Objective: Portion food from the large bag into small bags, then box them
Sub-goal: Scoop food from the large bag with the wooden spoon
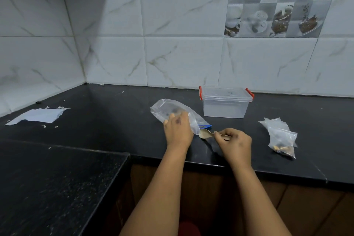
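Just in front of the lidded box, her left hand pinched the large bag; her right hand pinched a spoon at its mouth.

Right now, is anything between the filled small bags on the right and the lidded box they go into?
On the counter, nothing visible: bare black counter lies between the small bags and the box. The box's lid is on, red clips at both ends, so that blocks entry.
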